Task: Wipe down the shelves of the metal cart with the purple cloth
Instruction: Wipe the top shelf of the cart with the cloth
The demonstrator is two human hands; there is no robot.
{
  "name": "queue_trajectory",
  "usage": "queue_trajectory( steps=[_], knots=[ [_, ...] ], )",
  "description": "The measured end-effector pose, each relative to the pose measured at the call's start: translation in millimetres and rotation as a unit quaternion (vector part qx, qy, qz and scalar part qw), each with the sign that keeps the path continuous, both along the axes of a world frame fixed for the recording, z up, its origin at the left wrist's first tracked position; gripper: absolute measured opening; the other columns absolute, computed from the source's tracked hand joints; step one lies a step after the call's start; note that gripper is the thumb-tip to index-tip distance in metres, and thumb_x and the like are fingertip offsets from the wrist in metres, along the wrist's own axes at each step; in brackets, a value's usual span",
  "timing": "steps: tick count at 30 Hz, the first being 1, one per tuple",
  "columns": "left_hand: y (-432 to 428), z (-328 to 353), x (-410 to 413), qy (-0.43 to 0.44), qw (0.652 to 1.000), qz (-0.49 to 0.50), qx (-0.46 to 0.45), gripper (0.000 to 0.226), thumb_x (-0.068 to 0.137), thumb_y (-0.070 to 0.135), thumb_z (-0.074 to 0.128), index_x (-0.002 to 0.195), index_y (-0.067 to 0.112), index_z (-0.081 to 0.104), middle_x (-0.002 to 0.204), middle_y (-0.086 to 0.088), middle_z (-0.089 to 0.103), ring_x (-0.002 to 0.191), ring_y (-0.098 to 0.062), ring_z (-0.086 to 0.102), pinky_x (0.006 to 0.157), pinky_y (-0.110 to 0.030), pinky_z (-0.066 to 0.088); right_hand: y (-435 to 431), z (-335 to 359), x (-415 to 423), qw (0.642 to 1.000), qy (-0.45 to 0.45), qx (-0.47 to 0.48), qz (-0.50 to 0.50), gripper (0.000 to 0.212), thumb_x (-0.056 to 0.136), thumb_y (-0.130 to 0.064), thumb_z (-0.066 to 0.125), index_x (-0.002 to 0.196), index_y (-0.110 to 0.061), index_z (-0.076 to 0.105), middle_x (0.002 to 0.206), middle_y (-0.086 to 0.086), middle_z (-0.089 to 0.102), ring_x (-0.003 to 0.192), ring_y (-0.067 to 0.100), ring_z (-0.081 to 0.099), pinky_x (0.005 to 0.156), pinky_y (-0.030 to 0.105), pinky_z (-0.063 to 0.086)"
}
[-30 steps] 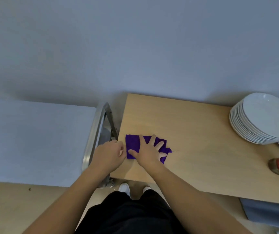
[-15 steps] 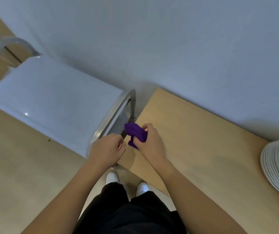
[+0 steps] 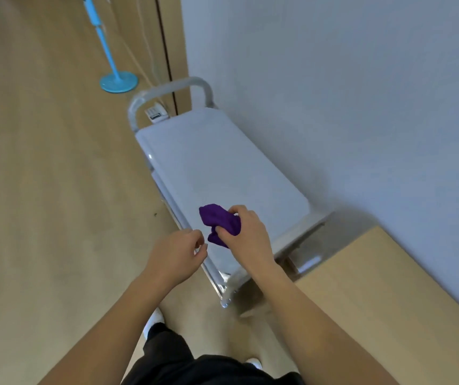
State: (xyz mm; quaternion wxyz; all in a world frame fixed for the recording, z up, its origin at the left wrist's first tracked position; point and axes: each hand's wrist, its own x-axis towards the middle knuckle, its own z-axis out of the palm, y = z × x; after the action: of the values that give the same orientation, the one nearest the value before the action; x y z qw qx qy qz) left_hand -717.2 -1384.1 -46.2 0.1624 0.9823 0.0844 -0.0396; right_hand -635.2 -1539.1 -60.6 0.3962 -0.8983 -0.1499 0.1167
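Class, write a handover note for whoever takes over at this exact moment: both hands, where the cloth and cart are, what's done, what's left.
Right hand grips the bunched purple cloth over the near end of the top shelf of the metal cart.
Left hand is loosely curled beside it and holds nothing.
Done: cloth in hand at the cart.
Left: all the wiping, top shelf first.

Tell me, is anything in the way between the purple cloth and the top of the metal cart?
Nothing visible is. The right hand holds the bunched purple cloth over the near end of the grey metal cart's flat top shelf, which looks bare there. The left hand is alongside, holding nothing.
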Motion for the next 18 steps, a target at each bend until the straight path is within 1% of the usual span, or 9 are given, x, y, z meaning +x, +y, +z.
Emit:
queue_trajectory(
  steps=[2, 5, 9, 13, 16, 18],
  knots=[
    [37, -1, 3, 0.0, 1.0, 0.009, 0.001, 0.018, 0.091, 0.039, 0.046, 0.089, 0.028, 0.06, 0.087, 0.013, 0.063, 0.07, -0.005, 0.054, 0.052, -0.018, 0.033, 40, 2, 5, 1.0, -0.007, 0.003, 0.014, 0.046, 0.082, -0.046, 0.066, 0.121, -0.031, 0.047, 0.11, -0.005, 0.054, 0.098, 0.016, 0.057, 0.081, 0.032, 0.055],
    [96, -2, 11, 0.001, 1.0, 0.016, 0.008, 0.02, 0.091, 0.039, 0.045, 0.087, 0.027, 0.06, 0.085, 0.012, 0.063, 0.073, -0.007, 0.057, 0.055, -0.023, 0.04, 98, 2, 13, 1.0, -0.004, 0.007, 0.022, 0.045, 0.081, -0.047, 0.065, 0.12, -0.031, 0.049, 0.108, -0.006, 0.055, 0.096, 0.015, 0.057, 0.08, 0.033, 0.055],
    [176, 0, 20, 0.014, 0.999, 0.033, 0.01, 0.019, 0.091, 0.039, 0.044, 0.089, 0.027, 0.059, 0.088, 0.011, 0.064, 0.078, -0.01, 0.059, 0.064, -0.029, 0.048, 175, -1, 26, 1.0, 0.018, 0.021, 0.011, 0.042, 0.081, -0.045, 0.065, 0.117, -0.03, 0.051, 0.107, -0.005, 0.056, 0.095, 0.014, 0.058, 0.081, 0.035, 0.054],
    [251, -1, 33, 0.01, 0.999, 0.047, 0.015, 0.019, 0.091, 0.04, 0.045, 0.092, 0.028, 0.06, 0.091, 0.013, 0.063, 0.081, -0.009, 0.058, 0.064, -0.027, 0.045, 246, -5, 33, 0.999, 0.029, 0.019, 0.012, 0.042, 0.081, -0.048, 0.063, 0.118, -0.032, 0.049, 0.109, -0.008, 0.055, 0.098, 0.014, 0.057, 0.081, 0.035, 0.055],
    [280, -4, 49, 0.007, 0.999, 0.044, 0.007, 0.019, 0.091, 0.04, 0.046, 0.091, 0.028, 0.06, 0.09, 0.014, 0.063, 0.075, -0.007, 0.055, 0.059, -0.025, 0.039, 274, -10, 42, 0.999, 0.03, -0.001, 0.015, 0.044, 0.083, -0.048, 0.063, 0.121, -0.031, 0.049, 0.112, -0.007, 0.055, 0.1, 0.014, 0.056, 0.082, 0.035, 0.055],
    [292, -9, 63, 0.008, 0.999, 0.038, 0.003, 0.019, 0.091, 0.041, 0.045, 0.092, 0.029, 0.06, 0.09, 0.014, 0.062, 0.073, -0.006, 0.054, 0.058, -0.024, 0.038, 284, -14, 55, 0.999, 0.036, -0.01, 0.008, 0.045, 0.084, -0.047, 0.064, 0.123, -0.03, 0.048, 0.114, -0.006, 0.055, 0.102, 0.015, 0.056, 0.084, 0.035, 0.055]
  ],
)
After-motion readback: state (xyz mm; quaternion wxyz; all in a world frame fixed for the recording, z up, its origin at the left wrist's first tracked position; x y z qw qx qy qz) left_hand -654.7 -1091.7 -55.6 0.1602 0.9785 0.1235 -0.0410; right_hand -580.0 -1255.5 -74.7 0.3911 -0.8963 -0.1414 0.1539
